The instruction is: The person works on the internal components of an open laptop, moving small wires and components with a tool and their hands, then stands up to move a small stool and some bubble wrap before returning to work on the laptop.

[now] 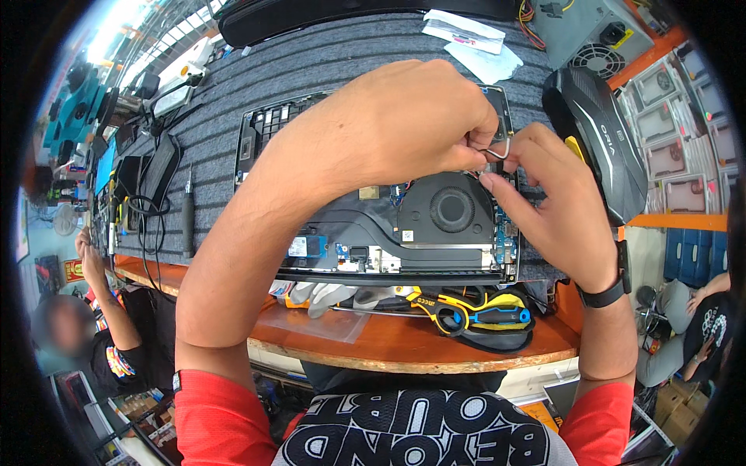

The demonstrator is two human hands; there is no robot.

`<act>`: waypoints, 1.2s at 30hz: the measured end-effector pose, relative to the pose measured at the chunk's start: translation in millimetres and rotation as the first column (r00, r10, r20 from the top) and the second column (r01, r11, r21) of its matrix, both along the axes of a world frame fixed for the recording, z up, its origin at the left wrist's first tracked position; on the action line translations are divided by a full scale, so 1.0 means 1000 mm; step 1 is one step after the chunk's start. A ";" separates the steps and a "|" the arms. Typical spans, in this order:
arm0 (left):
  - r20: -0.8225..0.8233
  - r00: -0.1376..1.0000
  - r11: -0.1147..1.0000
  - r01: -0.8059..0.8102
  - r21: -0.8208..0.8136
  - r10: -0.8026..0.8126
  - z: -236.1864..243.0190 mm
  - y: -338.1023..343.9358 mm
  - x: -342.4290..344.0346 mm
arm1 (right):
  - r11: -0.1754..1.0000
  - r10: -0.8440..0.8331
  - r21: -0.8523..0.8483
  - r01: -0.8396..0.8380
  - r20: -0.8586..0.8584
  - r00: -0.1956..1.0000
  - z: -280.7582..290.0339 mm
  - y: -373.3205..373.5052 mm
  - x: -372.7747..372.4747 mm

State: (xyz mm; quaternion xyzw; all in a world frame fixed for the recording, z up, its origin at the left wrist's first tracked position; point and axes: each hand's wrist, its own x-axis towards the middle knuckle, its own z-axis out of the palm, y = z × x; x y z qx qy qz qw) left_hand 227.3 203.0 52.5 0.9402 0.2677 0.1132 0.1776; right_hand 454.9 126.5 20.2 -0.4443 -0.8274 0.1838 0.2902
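An open laptop chassis (326, 198) lies before me with its inner parts bare. Its round cooling fan (452, 208) sits below my fingers. Over the far right corner, my left hand (431, 116) is closed, thumb and fingers pinching a thin black-and-white cable (501, 153). My right hand (552, 186) faces it from the right, its fingers curled round the cable's other side and its thumb near the fan's upper edge. The cable bends in a small loop between both hands. My left forearm hides much of the laptop's left half.
A screwdriver (188, 213) lies left of the laptop; a black hard case (597, 144) stands at its right. Yellow-black tools (443, 307) and gloves (322, 295) lie along the near edge. White papers (475, 48) rest at the back. Other people are at both sides.
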 end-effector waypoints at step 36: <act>-0.061 0.995 0.968 0.088 0.237 -0.076 -0.016 -0.024 -0.001 | 0.997 0.053 0.037 -0.061 0.200 0.978 0.007 -0.004 0.011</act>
